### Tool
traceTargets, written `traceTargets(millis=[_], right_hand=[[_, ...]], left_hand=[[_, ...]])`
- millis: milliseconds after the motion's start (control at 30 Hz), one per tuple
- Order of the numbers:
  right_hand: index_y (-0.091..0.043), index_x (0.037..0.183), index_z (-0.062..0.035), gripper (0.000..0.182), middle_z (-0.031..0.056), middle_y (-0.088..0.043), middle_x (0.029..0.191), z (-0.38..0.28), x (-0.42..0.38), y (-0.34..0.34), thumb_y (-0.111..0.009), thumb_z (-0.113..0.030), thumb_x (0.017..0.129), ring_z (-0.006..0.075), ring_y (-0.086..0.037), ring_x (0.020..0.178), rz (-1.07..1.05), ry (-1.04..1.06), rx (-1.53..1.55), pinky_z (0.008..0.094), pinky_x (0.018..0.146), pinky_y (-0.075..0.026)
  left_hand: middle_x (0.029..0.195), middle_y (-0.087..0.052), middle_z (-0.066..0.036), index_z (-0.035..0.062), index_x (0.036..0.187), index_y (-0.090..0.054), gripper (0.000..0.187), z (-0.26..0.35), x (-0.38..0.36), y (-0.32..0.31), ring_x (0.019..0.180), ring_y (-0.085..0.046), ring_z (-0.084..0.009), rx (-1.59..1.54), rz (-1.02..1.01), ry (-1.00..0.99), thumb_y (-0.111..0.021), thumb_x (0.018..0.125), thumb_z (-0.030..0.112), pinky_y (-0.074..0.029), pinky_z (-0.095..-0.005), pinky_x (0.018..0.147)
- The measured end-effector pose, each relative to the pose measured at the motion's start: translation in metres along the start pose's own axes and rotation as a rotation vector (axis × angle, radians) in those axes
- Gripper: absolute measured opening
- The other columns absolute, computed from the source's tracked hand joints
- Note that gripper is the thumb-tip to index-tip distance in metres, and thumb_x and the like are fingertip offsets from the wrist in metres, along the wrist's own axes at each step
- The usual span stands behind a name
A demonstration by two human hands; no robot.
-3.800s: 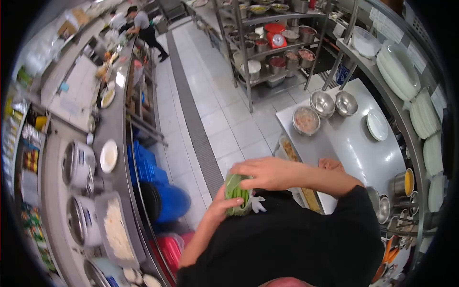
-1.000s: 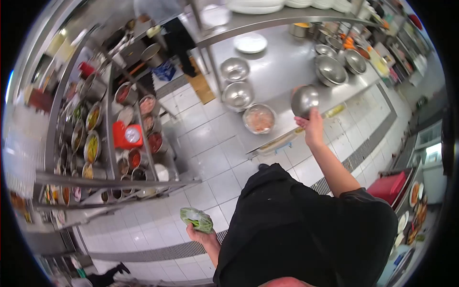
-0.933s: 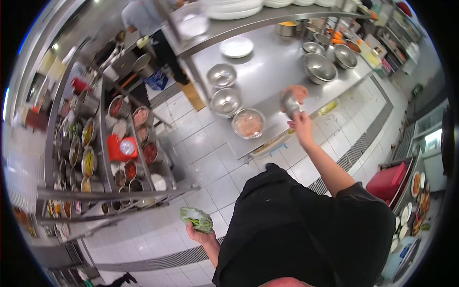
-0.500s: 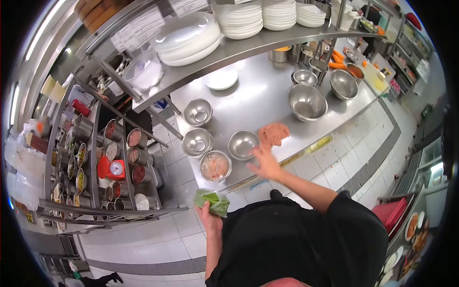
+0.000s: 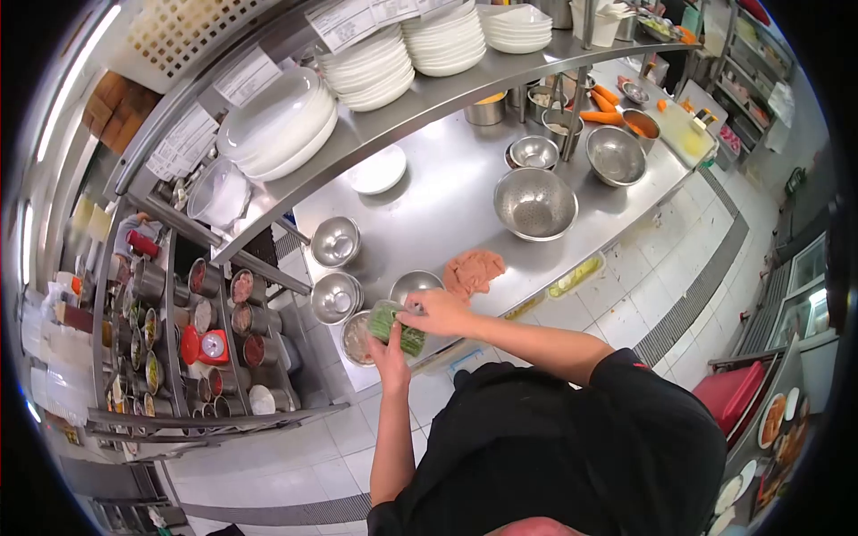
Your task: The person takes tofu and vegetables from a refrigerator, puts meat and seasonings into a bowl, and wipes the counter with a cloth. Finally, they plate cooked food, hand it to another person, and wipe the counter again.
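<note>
Both hands, left hand and right hand, grip the bag of greens, partly hiding it; its long axis cannot be told.

You wear a black short-sleeved top, loose, plain, no print showing. Sleeve on your right arm ends above the elbow, with a small red mark near its edge, maybe a logo, too small to tell. Both forearms bare: no watch, no gloves on your left hand or right hand. Left sleeve hidden at frame bottom.
</note>
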State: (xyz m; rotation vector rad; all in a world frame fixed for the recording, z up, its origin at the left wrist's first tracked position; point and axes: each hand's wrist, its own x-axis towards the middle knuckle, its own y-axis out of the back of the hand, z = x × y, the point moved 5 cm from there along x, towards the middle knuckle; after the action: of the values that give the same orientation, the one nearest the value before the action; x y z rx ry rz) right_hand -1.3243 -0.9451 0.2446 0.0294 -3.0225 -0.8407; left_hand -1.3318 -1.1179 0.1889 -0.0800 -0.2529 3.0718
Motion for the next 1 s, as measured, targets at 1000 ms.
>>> traceTargets(millis=[1000], right_hand=[[-0.069,0.094,0.0027,0.036,0.0192,-0.067,0.094,-0.002,0.073,-0.012,-0.077,-0.024,0.071,0.0335,-0.066,0.084,0.080,0.105,0.029,0.0423,0.076,-0.052]], left_hand=[[0.103,-0.063,-0.011,-0.0035,0.116,-0.054,0.038,0.019,0.082,-0.016,0.088,-0.063,-0.0187,-0.306,0.148,0.089,-0.065,0.098,0.028,-0.053,-0.0342,0.072]])
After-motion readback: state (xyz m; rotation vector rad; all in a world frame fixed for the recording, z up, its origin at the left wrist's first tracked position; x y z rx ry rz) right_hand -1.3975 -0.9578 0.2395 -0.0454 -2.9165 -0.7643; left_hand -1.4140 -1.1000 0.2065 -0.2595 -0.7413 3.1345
